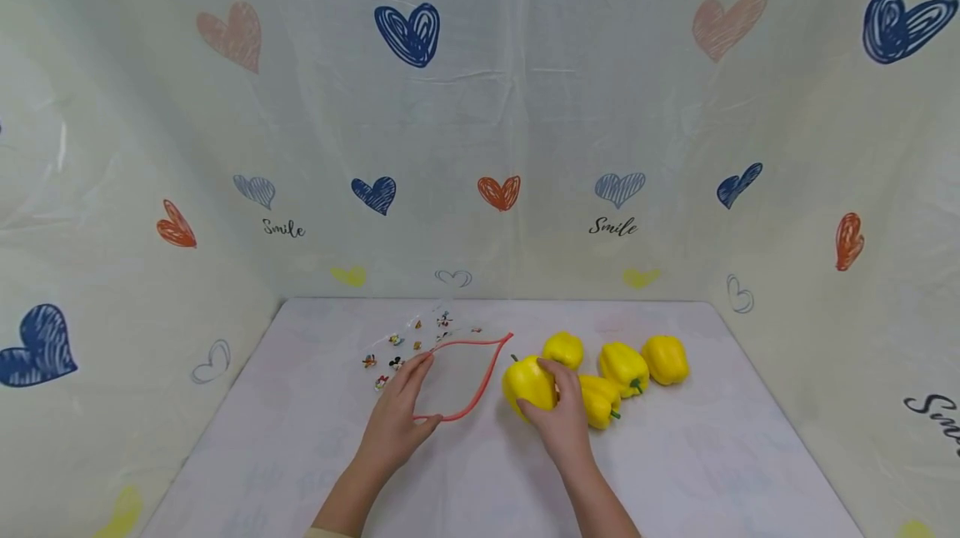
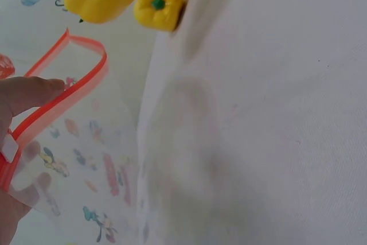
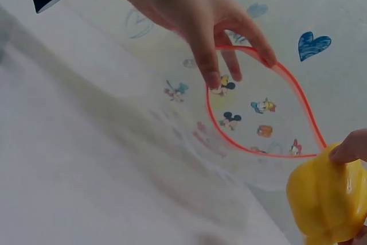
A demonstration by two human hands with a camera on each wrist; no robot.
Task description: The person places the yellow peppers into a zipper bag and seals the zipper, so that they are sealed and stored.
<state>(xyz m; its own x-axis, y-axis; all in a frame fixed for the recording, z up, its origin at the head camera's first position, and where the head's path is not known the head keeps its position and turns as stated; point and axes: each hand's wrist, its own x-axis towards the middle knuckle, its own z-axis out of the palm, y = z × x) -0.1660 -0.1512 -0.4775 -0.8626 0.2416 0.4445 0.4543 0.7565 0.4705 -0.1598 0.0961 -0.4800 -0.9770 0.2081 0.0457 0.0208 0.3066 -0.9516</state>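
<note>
My left hand [image 1: 396,423] holds a clear zip bag [image 1: 481,393] with a red-orange edge and small cartoon prints. The bag's mouth gapes in a wide loop toward the right, its thumb and fingers at the edge. In the left wrist view the thumb [image 2: 40,93] lies over the red edge, and other fingers show through the plastic. My right hand [image 1: 567,421] grips a yellow bell pepper [image 1: 525,386] between thumb and fingers, just right of the bag's mouth. The right wrist view shows this pepper [image 3: 324,193] close to the mouth's tip.
Several more yellow bell peppers lie right of the hands: one behind [image 1: 562,350], one beside the right hand [image 1: 602,401], another further right [image 1: 622,366] and the outermost pepper [image 1: 665,360]. A white-covered table [image 1: 712,455] meets a heart-printed curtain [image 1: 555,122] at the back.
</note>
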